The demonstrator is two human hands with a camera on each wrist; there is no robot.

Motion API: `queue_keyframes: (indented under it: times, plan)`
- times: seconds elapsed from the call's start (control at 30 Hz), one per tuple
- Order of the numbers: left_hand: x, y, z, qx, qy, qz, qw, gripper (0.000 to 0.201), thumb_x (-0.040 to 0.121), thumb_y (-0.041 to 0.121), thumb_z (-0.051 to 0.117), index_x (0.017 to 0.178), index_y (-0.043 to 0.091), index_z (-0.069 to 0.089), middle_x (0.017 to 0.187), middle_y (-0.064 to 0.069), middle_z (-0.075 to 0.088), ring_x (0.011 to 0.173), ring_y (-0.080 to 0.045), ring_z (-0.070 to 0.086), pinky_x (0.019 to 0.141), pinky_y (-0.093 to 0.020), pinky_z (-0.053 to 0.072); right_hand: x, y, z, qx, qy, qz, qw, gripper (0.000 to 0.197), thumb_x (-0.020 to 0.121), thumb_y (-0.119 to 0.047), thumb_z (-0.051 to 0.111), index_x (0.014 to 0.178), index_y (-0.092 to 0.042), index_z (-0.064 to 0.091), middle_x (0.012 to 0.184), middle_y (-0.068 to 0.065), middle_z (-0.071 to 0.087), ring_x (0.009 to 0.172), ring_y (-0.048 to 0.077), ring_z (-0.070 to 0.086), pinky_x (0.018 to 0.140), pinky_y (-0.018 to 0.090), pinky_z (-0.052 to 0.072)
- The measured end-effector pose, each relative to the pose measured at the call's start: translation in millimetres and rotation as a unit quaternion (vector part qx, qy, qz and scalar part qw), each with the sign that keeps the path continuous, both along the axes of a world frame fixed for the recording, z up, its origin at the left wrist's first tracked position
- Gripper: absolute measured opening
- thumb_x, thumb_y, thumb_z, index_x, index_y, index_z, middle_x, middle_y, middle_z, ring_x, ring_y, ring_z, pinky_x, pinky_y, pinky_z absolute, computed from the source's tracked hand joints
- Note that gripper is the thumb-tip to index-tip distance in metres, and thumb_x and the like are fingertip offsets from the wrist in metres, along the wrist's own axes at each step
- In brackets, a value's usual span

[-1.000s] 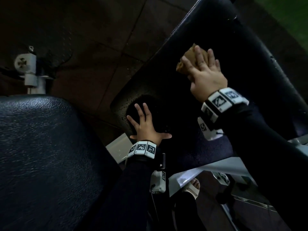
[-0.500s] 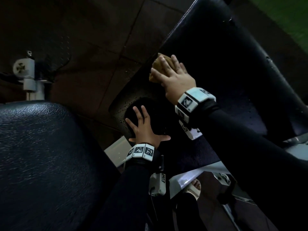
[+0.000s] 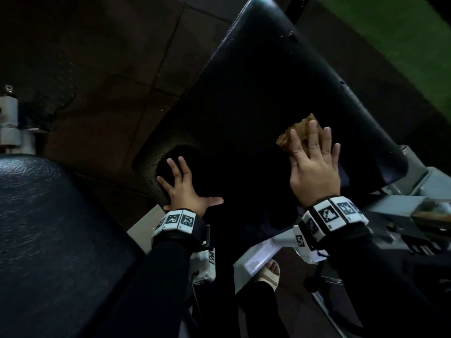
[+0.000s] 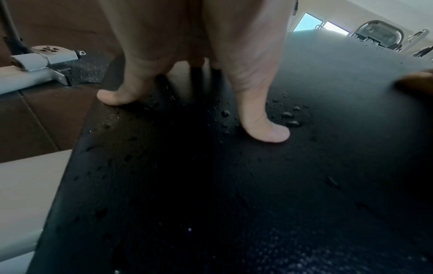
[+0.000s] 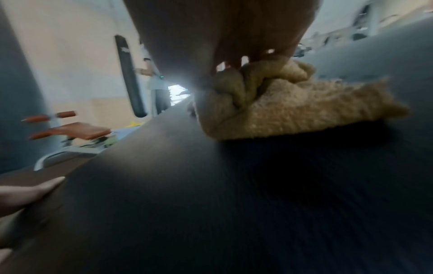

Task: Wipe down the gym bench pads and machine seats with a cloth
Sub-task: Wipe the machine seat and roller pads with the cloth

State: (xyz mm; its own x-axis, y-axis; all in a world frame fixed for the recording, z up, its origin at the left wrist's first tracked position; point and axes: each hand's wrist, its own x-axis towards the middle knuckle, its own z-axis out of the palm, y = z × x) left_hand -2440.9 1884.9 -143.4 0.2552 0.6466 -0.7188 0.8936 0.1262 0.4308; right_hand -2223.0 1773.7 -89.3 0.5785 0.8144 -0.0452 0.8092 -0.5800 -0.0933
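Note:
A long black bench pad (image 3: pixel 256 76) runs from the lower middle up to the top right of the head view. My right hand (image 3: pixel 313 164) lies flat on it near its right edge, fingers straight, pressing a tan cloth (image 3: pixel 301 129) onto the pad. In the right wrist view the bunched cloth (image 5: pixel 281 109) sits under my palm on the pad (image 5: pixel 211 204). My left hand (image 3: pixel 185 186) rests spread and flat on the pad's near left corner. Water droplets (image 4: pixel 289 118) bead on the pad (image 4: pixel 211 194) around my left fingers (image 4: pixel 267 129).
A second black padded seat (image 3: pixel 48 240) fills the lower left. Grey metal frame parts (image 3: pixel 415 211) stand at the right, and another bracket (image 3: pixel 9 118) at the far left. Brown tiled floor (image 3: pixel 97 69) lies beyond the pad. A person stands by a punching bag (image 5: pixel 131 77) far off.
My right hand has swept the cloth from the pad's left side across and down to its right side. My left hand has stayed planted on the near corner.

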Motion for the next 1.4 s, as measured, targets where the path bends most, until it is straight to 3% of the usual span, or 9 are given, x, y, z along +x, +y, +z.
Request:
queue_keyframes:
  times: [0.1,0.2,0.4,0.6,0.77,0.9,1.07,1.23,1.4]
  plan:
    - [0,0,-1,0.009,-0.004,-0.001,1.0,0.144,0.054,0.048,0.087,0.144,0.034,-0.024,0.151,0.007,-0.035,0.136,-0.035,-0.033,0.108,-0.066,0.0,-1,-8,-7,0.038,-0.021,0.003,0.999,0.063,0.087,-0.005,0.051,0.146,-0.018,0.031,0.156,0.009,0.011,0.144,0.025,0.001,0.115,0.047,-0.004]
    - [0,-2,-1,0.013,0.003,0.001,1.0,0.143,0.055,0.05,0.086,0.144,0.034,-0.025,0.151,0.01,-0.035,0.138,-0.036,-0.031,0.11,-0.064,0.003,-2,-21,-10,0.027,-0.018,0.02,0.999,0.061,0.09,-0.011,0.05,0.146,-0.025,0.03,0.156,0.0,0.015,0.143,0.02,0.006,0.117,0.046,0.005]
    - [-3,-10,-1,0.088,0.023,0.007,0.996,0.126,0.061,0.06,0.077,0.149,0.035,-0.01,0.157,0.007,-0.016,0.144,-0.032,-0.014,0.11,-0.059,0.02,-5,-58,-7,0.023,0.049,-0.149,0.987,0.057,0.095,-0.028,0.028,0.15,-0.029,0.011,0.157,-0.008,-0.007,0.143,0.015,-0.012,0.117,0.041,-0.005]
    - [-4,-13,-3,0.065,0.029,-0.017,0.997,0.132,0.057,0.071,0.071,0.143,0.04,-0.024,0.153,0.012,-0.03,0.142,-0.03,-0.023,0.109,-0.064,0.017,-4,-69,-6,0.005,0.041,-0.237,0.971,0.057,0.099,-0.032,0.027,0.148,-0.033,-0.002,0.156,-0.009,-0.016,0.144,0.02,-0.016,0.116,0.039,-0.01]
    - [-5,-14,-5,0.065,0.032,-0.025,0.997,0.134,0.049,0.08,0.062,0.14,0.043,-0.029,0.151,0.01,-0.034,0.142,-0.032,-0.023,0.106,-0.067,0.019,34,-44,1,0.067,0.01,-0.335,0.94,0.054,0.098,-0.036,0.025,0.149,-0.031,0.008,0.158,-0.004,-0.003,0.145,0.025,-0.004,0.117,0.045,0.0]
    - [-5,-11,-5,0.052,0.046,-0.036,0.997,0.135,0.039,0.088,0.048,0.137,0.043,-0.034,0.15,0.008,-0.037,0.141,-0.035,-0.024,0.107,-0.066,0.018,79,-31,8,0.113,-0.012,-0.439,0.891,0.049,0.096,-0.038,0.028,0.142,-0.024,0.035,0.153,0.003,0.026,0.141,0.032,0.018,0.115,0.047,0.013]
    - [-5,-13,-5,0.053,0.046,-0.038,0.997,0.134,0.048,0.084,0.057,0.139,0.041,-0.032,0.15,0.008,-0.037,0.141,-0.036,-0.023,0.108,-0.065,0.018,110,-9,14,0.09,0.007,-0.516,0.852,0.042,0.096,-0.034,0.027,0.126,-0.019,0.053,0.138,0.006,0.046,0.13,0.034,0.033,0.111,0.048,0.018]
    - [-3,-13,-4,0.056,0.049,-0.034,0.997,0.132,0.054,0.078,0.064,0.14,0.041,-0.031,0.15,0.009,-0.037,0.141,-0.035,-0.023,0.106,-0.066,0.021,96,2,14,0.085,-0.004,-0.389,0.917,0.046,0.095,-0.032,0.027,0.137,-0.023,0.044,0.145,0.003,0.039,0.136,0.028,0.026,0.114,0.041,0.011]
    - [-1,-15,-2,0.063,0.053,-0.031,0.996,0.134,0.053,0.079,0.063,0.142,0.038,-0.027,0.152,0.007,-0.035,0.142,-0.036,-0.021,0.108,-0.064,0.02,45,-16,6,0.069,0.021,-0.252,0.965,0.053,0.097,-0.028,0.027,0.149,-0.026,0.018,0.158,0.001,0.006,0.144,0.032,0.0,0.117,0.045,0.0]
